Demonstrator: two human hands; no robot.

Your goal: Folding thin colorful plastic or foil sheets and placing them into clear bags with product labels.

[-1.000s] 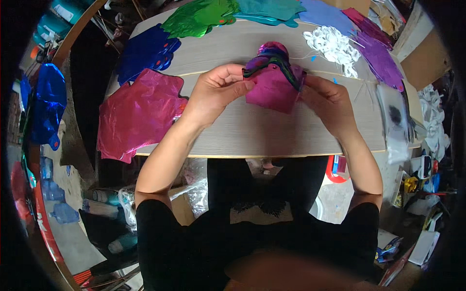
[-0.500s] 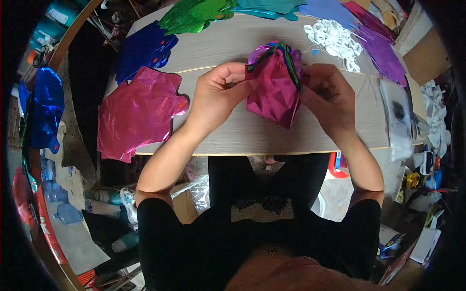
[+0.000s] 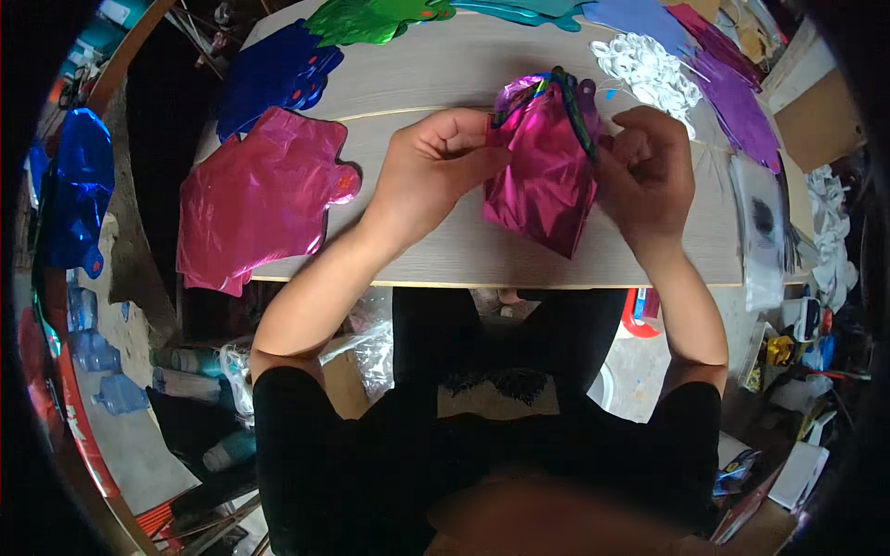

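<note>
Both hands hold a folded pink foil balloon (image 3: 540,185) above the table. Dark green and multicoloured edging shows along its upper fold, and its lower end narrows to a point. My left hand (image 3: 431,162) pinches the left edge between thumb and fingers. On the opposite edge my right hand (image 3: 649,171) grips with the thumb and bent fingers, partly in shadow. Flat on the table by my left forearm lies a pile of pink foil balloons (image 3: 260,199) with rounded tabs.
Around the table's far rim lie dark blue (image 3: 273,79), green (image 3: 371,18), teal and purple foil (image 3: 737,111) stacks. White looped pieces (image 3: 644,74) are heaped at far right, near a clear plastic packet (image 3: 760,232). A blue foil piece (image 3: 82,190) hangs at left.
Both hands and the pink foil balloon have shifted slightly right in the picture. The balloon's front face is a little more spread, and its grip stays two-handed.
</note>
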